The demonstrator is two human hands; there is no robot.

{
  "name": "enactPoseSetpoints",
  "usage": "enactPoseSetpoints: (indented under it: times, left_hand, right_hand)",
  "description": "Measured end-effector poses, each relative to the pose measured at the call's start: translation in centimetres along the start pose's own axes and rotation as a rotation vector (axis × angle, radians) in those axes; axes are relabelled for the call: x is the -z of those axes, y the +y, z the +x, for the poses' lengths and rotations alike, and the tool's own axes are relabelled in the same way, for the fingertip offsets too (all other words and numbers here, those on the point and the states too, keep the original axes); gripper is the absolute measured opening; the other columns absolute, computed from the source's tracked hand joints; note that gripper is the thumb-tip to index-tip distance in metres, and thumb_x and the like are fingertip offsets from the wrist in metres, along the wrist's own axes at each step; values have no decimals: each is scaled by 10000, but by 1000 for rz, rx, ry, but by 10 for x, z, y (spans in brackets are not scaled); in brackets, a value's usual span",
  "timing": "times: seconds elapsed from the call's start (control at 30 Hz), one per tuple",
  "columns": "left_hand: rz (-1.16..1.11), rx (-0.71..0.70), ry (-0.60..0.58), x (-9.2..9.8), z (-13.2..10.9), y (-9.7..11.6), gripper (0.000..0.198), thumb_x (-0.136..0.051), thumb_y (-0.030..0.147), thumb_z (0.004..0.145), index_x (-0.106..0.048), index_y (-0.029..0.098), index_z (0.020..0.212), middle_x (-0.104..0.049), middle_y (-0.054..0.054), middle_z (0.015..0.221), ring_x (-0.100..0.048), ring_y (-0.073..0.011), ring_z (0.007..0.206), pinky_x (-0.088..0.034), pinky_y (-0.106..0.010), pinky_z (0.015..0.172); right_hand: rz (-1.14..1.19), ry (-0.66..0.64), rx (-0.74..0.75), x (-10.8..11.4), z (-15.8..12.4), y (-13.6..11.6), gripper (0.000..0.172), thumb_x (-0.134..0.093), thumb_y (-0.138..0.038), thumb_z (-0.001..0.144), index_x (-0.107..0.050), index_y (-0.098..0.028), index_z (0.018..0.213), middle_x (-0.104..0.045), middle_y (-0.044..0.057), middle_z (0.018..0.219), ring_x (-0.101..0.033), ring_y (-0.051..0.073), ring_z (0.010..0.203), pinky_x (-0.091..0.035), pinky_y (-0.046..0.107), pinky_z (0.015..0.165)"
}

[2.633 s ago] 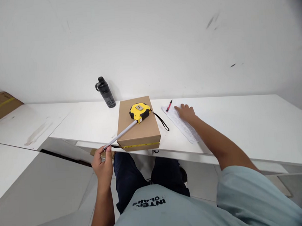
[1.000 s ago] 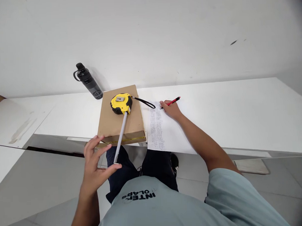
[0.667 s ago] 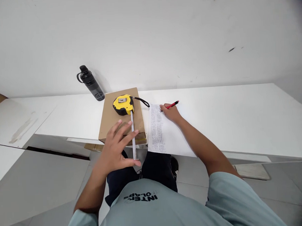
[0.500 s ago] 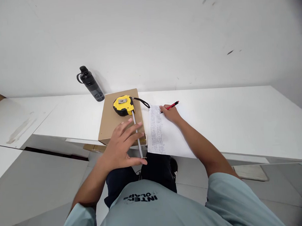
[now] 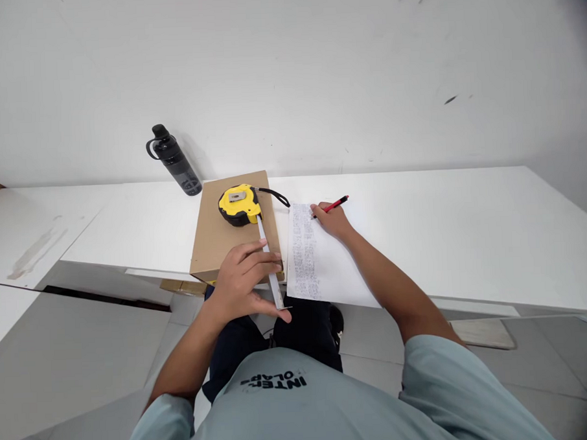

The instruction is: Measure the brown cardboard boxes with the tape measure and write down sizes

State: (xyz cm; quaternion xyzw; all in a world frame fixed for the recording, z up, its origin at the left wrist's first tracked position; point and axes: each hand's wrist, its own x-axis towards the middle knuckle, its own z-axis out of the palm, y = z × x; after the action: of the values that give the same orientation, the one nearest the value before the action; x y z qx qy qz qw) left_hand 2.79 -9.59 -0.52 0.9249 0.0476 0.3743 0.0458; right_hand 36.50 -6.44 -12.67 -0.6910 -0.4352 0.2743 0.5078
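A yellow and black tape measure [image 5: 239,205] lies on the brown cardboard box [image 5: 217,243], its black wrist strap trailing to the right. From its mouth the metal blade [image 5: 274,286] runs toward me, past the box's near edge. My left hand [image 5: 242,277] has its fingers across that blade, and the thumb lies by the end hook. My right hand [image 5: 331,219] grips a red and black pen [image 5: 336,204], the tip on a white sheet of paper [image 5: 337,270]. Dense handwriting fills the sheet's left columns.
A dark water bottle [image 5: 177,161] with a carry loop stands behind the box, near the wall [image 5: 287,84]. The white table [image 5: 445,239] is narrow, and its front edge is close to my legs. Another grey surface [image 5: 85,359] is at the lower left.
My left fingers have drawn closer together and bent over the blade. The blade has turned, showing more of its flat face. My right hand with the pen has barely moved.
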Motion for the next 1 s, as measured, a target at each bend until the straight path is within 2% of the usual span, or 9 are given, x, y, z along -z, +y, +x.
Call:
enactPoseSetpoints:
  times: [0.23,0.4,0.53,0.67,0.83,0.9,1.0]
  left_hand:
    - [4,40,-13,-5,-1,-2,787,-789,907,623,-741,238,1035,-824,-108,1067,-724,-341,1207,-573,-514,1071]
    - [11,-30,47,-6,5,-2,737,-791,876,669,-718,239,1030,-817,-92,1015,-722,-323,1170,-569,-481,1036]
    - [67,-69,63,-12,9,-5,763,-688,961,681,-720,253,963,-794,-77,945,-715,-312,1084,-528,-496,1027]
    - [98,-93,35,-19,15,-9,749,-624,994,704,-696,265,862,-753,-53,861,-695,-280,962,-485,-501,1036]
    - [76,-134,-4,-19,29,-10,737,-643,981,700,-626,246,767,-707,-29,772,-637,-225,810,-470,-429,850]
    - [72,-106,-44,-17,32,-10,757,-632,998,679,-609,244,736,-694,-28,745,-623,-220,782,-446,-416,797]
    - [62,-24,-107,-17,32,-10,794,-563,1038,670,-589,245,693,-664,-30,703,-610,-224,764,-438,-427,799]
  right_hand:
    - [3,34,-1,-1,1,-1,427,-619,-572,871,-518,-251,608,-523,-6,587,-479,182,654,-418,353,690]
    - [2,48,-5,-1,2,-1,415,-602,-546,874,-520,-249,597,-523,-5,586,-481,179,655,-420,352,699]
    - [2,50,-8,0,1,0,414,-608,-557,875,-521,-250,610,-514,-8,579,-470,179,649,-415,345,676]
    - [1,48,-8,0,1,0,427,-608,-571,872,-515,-249,608,-521,-7,588,-462,175,646,-410,339,661]
    - [5,22,-10,-1,2,0,436,-614,-608,857,-546,-251,617,-500,-8,567,-473,183,640,-410,341,651]
    - [7,22,-11,-1,2,0,442,-611,-617,858,-539,-252,619,-503,-6,572,-475,183,639,-410,343,651]
    - [6,30,-9,-1,1,0,459,-604,-635,862,-524,-254,620,-518,-1,586,-482,185,650,-414,346,659]
